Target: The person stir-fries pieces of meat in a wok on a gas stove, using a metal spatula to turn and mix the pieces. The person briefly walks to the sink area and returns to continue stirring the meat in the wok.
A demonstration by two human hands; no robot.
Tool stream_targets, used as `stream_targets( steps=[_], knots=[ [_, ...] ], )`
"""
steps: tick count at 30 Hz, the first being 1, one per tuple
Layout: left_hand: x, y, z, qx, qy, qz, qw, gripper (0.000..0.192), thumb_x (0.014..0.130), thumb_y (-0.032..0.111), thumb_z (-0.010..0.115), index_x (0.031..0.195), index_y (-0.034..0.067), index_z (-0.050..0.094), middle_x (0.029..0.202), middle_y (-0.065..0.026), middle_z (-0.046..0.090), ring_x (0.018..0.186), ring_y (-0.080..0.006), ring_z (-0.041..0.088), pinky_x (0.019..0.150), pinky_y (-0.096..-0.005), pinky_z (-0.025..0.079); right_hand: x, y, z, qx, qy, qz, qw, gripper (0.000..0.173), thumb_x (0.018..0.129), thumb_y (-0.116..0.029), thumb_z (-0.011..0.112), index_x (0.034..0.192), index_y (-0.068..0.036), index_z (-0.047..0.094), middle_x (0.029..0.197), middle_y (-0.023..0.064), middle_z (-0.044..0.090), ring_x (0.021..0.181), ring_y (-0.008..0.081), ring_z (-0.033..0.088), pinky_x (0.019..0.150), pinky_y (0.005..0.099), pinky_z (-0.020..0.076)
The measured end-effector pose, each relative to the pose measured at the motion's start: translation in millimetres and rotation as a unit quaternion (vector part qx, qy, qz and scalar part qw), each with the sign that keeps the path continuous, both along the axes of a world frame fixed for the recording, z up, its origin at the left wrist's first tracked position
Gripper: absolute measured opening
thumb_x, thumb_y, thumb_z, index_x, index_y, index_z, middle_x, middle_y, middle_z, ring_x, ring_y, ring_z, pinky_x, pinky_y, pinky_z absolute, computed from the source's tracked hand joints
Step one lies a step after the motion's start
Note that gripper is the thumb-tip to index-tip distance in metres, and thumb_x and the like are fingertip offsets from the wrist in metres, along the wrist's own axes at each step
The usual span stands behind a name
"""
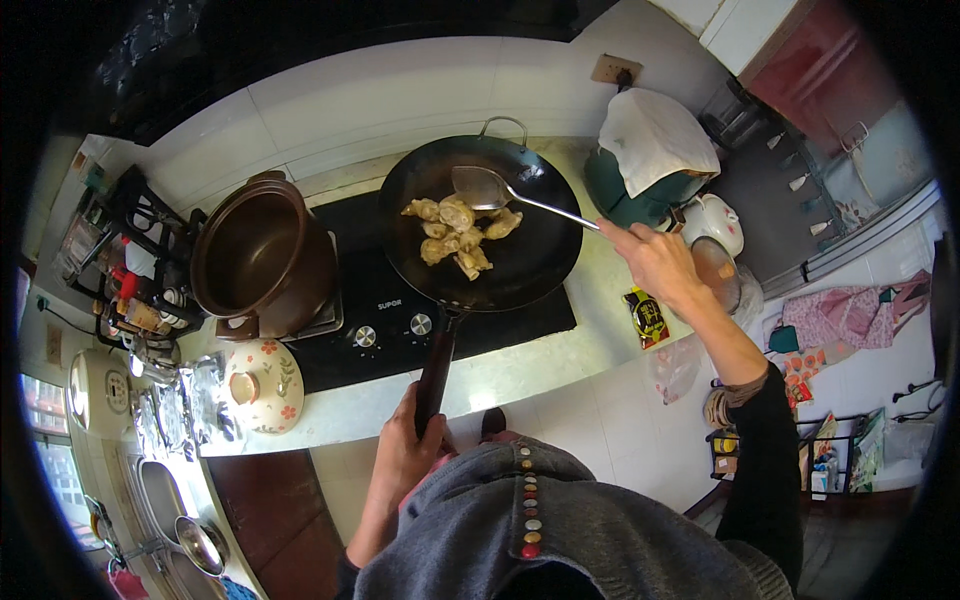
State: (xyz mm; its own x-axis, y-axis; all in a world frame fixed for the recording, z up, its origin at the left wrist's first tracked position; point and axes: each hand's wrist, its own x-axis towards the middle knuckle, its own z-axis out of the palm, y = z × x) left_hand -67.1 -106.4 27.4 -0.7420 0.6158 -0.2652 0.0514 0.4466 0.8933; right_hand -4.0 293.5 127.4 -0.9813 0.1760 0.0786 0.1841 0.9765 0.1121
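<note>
My left hand (410, 448) is wrapped around the dark handle of a black wok (525, 262), which sits over the right side of a black gas hob (360, 300). Several pale, browned chunks of bone-in meat (457, 232) lie heaped in the wok's middle. My right hand (654, 260) grips the end of a metal wok spatula (551, 208). The spatula's blade rests at the far edge of the meat, against or just over the wok's surface; exact contact is unclear. Any flame under the wok is hidden.
On the hob's left stands an uncovered brown clay pot (259, 255); its flowered lid (264, 386) lies on the counter before it. A black and yellow packet (645, 318) lies right of the wok. Behind it are a cloth-covered green container (630, 180) and a white lidded pot (712, 225).
</note>
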Motion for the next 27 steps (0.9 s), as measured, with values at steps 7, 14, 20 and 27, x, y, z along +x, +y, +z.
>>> stream_targets(
  steps=[7,14,20,27],
  knots=[
    [0,-3,-10,0.005,0.02,0.001,1.0,0.047,0.095,0.015,0.058,0.138,-0.001,0.046,0.075,-0.0083,0.061,0.062,-0.0138,0.058,0.057,-0.0306,0.048,16,10,34,-0.04,-0.08,-0.081,0.993,0.036,0.091,-0.014,0.063,0.126,-0.01,0.066,0.093,0.0204,0.07,0.08,0.0402,0.068,0.074,0.0459,0.0543],
    [2,-4,-9,0.023,0.027,0.017,0.999,0.047,0.093,0.016,0.06,0.135,-0.002,0.048,0.079,-0.0141,0.062,0.07,-0.0206,0.061,0.064,-0.034,0.049,-9,38,33,-0.206,-0.237,-0.082,0.946,0.021,0.09,-0.016,0.055,0.086,-0.002,0.069,0.069,0.0156,0.064,0.065,0.0274,0.065,0.059,0.0418,0.0497],
    [2,-3,-12,0.023,0.053,0.021,0.998,0.047,0.091,0.015,0.061,0.133,-0.002,0.049,0.083,-0.0205,0.063,0.073,-0.0277,0.062,0.067,-0.0369,0.049,-47,0,-41,-0.458,-0.26,-0.214,0.822,0.041,0.099,-0.026,0.06,0.136,-0.011,0.059,0.071,0.0005,0.054,0.053,0.0066,0.046,0.041,0.0233,0.0331],
    [1,-3,-15,0.026,0.064,0.006,0.998,0.047,0.091,0.014,0.061,0.134,-0.002,0.048,0.081,-0.0217,0.063,0.071,-0.0308,0.063,0.067,-0.0382,0.05,-61,-59,-103,-0.704,-0.054,-0.306,0.638,0.032,0.103,-0.021,0.052,0.134,-0.012,0.052,0.074,-0.0002,0.051,0.051,0.0045,0.037,0.039,0.0205,0.026]
  ],
)
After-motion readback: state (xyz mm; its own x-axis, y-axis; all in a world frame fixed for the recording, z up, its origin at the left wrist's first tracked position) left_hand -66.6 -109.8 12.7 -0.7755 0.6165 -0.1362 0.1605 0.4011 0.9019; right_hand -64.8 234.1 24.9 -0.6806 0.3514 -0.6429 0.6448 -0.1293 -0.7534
